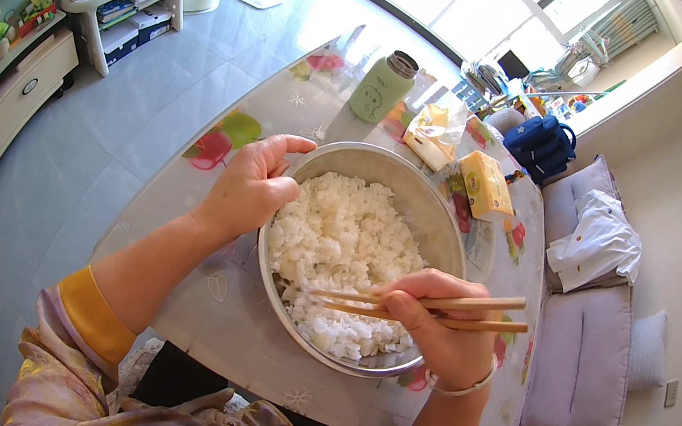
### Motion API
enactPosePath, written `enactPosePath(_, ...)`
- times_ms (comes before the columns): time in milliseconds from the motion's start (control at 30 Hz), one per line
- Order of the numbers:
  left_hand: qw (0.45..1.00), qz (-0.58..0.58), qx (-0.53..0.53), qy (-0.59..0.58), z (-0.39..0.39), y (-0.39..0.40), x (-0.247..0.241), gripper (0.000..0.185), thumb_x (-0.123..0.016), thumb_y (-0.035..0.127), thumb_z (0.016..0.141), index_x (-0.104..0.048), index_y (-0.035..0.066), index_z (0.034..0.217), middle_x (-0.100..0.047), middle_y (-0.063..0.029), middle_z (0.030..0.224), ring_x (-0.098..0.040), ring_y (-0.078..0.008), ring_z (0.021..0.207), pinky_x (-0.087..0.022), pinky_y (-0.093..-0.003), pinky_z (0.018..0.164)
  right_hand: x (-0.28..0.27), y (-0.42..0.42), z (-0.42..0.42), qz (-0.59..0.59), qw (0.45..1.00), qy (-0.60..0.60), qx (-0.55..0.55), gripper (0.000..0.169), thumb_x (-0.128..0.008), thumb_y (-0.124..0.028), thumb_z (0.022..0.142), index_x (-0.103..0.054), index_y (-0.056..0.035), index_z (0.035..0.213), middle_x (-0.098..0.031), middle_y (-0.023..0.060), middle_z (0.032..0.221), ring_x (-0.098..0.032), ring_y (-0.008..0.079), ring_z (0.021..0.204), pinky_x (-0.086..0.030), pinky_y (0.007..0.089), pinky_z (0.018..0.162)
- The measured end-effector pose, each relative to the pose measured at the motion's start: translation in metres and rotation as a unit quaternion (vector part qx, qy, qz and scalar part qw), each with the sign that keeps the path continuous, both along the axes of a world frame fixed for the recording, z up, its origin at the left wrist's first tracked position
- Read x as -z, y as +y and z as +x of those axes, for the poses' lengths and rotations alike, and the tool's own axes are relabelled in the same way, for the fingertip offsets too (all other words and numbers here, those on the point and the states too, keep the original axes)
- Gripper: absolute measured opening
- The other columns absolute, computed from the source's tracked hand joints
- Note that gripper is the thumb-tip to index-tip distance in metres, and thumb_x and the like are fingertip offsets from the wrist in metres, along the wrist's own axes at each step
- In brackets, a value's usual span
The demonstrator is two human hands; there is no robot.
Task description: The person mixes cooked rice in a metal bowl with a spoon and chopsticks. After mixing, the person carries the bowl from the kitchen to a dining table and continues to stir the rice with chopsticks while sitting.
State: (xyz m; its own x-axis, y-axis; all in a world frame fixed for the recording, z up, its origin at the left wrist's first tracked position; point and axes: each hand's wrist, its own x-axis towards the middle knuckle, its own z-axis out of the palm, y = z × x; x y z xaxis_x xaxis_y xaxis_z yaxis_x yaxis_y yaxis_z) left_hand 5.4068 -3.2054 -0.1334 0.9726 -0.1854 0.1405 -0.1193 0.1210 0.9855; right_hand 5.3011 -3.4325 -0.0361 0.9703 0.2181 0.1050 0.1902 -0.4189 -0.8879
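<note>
A wide stainless steel bowl (439, 237) stands before me on a table with a fruit-patterned cover (192, 317). White cooked rice (344, 234) fills much of it, heaped towards the left side. My left hand (257, 184) grips the bowl's upper left rim, with the thumb and a finger at the edge. Over the bowl's lower right part, my right hand (444, 327) holds a pair of wooden chopsticks (482, 305). Their tips point left and lie at the rice, slightly blurred. A bracelet circles my right wrist.
Beyond the bowl stand a green bottle (384, 87) without a lid, an opened tissue pack (428, 143) and a yellow tissue pack (486, 185). A cushioned sofa (580, 371) with a white plastic bag (599, 241) runs along the right. A blue backpack (539, 145) sits behind.
</note>
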Motion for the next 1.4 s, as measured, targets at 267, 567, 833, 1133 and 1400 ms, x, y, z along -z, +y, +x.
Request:
enactPosePath(267,0.999,-0.026,0.019,0.019,-0.006,-0.005,-0.013,0.05,-0.049,-0.005,0.07,-0.05,-0.005,0.12,-0.055,0.002,0.074,-0.044,-0.002,0.06,-0.036,-0.0171,0.056,-0.011,-0.025,-0.004,0.06,0.993,-0.058,0.08,0.004,-0.065,-0.001,0.082,-0.066,0.0027,0.083,-0.065,0.0074,0.072,-0.062,0.0102,0.067,-0.048,0.0195,0.061)
enactPosePath(567,1.0,0.002,0.001,0.002,0.0,0.003,0.0,0.051,-0.049,-0.005,0.07,-0.05,-0.005,0.121,-0.052,0.0037,0.07,-0.042,-0.002,0.058,-0.034,-0.0175,0.054,-0.017,-0.031,0.005,-0.097,0.981,-0.063,-0.155,0.005,-0.069,-0.001,0.076,-0.067,0.0024,0.08,-0.066,0.0062,0.069,-0.059,0.0103,0.06,-0.046,0.0232,0.054)
enactPosePath(833,1.0,-0.022,-0.001,0.013,-0.005,-0.004,-0.012,0.05,-0.049,-0.004,0.07,-0.051,-0.005,0.12,-0.052,0.0036,0.07,-0.042,-0.0018,0.059,-0.034,-0.0175,0.054,0.01,-0.015,0.014,0.018,0.999,-0.031,0.002,0.004,-0.067,-0.001,0.079,-0.067,0.0017,0.082,-0.066,0.0074,0.071,-0.057,0.0073,0.062,-0.043,0.0193,0.055)
enactPosePath(1133,0.999,-0.03,0.008,0.017,-0.005,-0.004,-0.009,0.05,-0.049,-0.004,0.07,-0.05,-0.005,0.12,-0.054,0.0023,0.072,-0.045,-0.0021,0.061,-0.036,-0.0175,0.055,-0.005,-0.027,0.004,0.007,0.995,-0.096,0.038,0.004,-0.068,0.001,0.076,-0.066,0.0026,0.079,-0.065,0.0074,0.071,-0.058,0.0095,0.062,-0.046,0.0227,0.056)
enactPosePath(1400,1.0,-0.005,0.001,0.001,0.002,0.001,0.002,0.05,-0.049,-0.005,0.07,-0.05,-0.005,0.121,-0.055,0.0016,0.075,-0.045,-0.0021,0.061,-0.037,-0.0175,0.056,-0.013,-0.037,0.005,-0.061,0.993,-0.067,-0.082,0.005,-0.067,0.002,0.076,-0.067,0.0017,0.08,-0.066,0.0081,0.072,-0.059,0.0099,0.064,-0.047,0.0223,0.057)
